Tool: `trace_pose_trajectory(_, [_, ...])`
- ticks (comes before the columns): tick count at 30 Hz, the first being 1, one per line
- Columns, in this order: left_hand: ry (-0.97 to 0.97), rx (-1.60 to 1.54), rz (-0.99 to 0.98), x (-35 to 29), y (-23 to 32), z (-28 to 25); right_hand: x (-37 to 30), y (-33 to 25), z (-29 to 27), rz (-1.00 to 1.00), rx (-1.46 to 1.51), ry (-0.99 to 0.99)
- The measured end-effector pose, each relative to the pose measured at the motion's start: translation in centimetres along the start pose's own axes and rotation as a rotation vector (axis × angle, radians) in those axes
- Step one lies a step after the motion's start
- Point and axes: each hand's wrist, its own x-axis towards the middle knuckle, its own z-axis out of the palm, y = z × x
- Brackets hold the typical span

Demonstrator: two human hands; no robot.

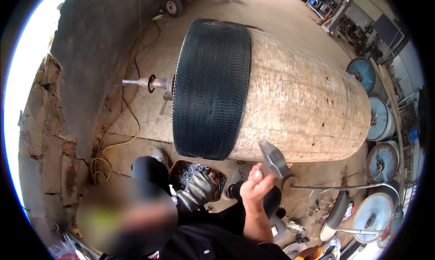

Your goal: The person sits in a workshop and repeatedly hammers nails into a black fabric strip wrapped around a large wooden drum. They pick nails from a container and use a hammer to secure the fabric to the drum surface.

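A big wooden drum [299, 101] lies on its side in front of me, its left end wrapped in a dark band of toothed wire [212, 87]. A steel axle [145, 83] sticks out of the drum's left end. My right hand [254, 184] is bare and grips a hammer [273, 159], whose head is raised just below the drum's underside. My left hand [199, 189] wears a grey knit glove and reaches into a brown bowl of small metal nails [192, 173] near my knee.
A rough brick and plaster wall [50, 124] stands at the left, with a yellow cable [111, 146] on the concrete floor beside it. Several round discs [380, 119] lean along the right. A wheeled cart [174, 5] stands at the back.
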Motion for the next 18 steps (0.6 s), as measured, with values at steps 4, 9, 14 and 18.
trace_pose_trajectory(4, [0.002, 0.746, 0.038, -1.3, 0.1, 3.4, -0.5, 0.9, 1.2, 0.164, -0.167, -0.195])
trace_pose_trajectory(9, [0.322, 1.614, 0.081, -0.4, 1.1, 2.4, -1.8, 2.0, 1.7, 0.082, 0.149, 0.078])
trace_pose_trajectory(14, [0.265, 1.541, 0.159, -1.0, 0.3, 3.6, -0.6, 1.6, 1.7, 0.137, -0.128, -0.179])
trace_pose_trajectory(18, [0.430, 1.693, 0.064, -1.4, 0.2, 6.4, -1.3, 1.4, 1.7, -0.029, 0.127, 0.026])
